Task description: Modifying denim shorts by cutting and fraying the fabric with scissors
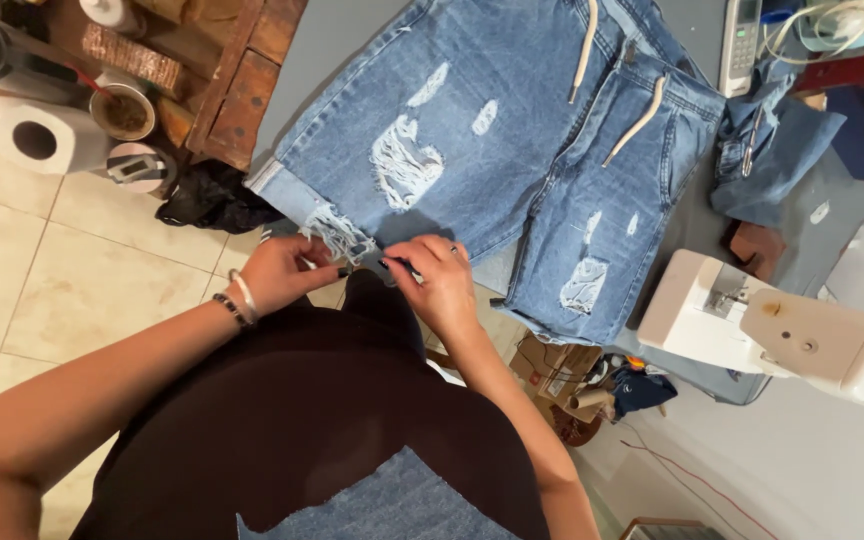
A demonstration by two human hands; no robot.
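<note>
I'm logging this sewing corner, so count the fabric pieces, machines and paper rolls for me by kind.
Blue distressed denim shorts: 1
Loose blue denim pieces: 2, one on the lap, one bunched up
White sewing machine: 1
White paper towel roll: 1
Total: 5

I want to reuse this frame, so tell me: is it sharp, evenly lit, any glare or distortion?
Head view: denim shorts sharp and evenly lit; left hand and right hand at the frayed hem slightly soft; mild glare on the white sewing machine; soft shadow beneath the hem; wide-angle lens bends the floor tiles near the edges.
</note>
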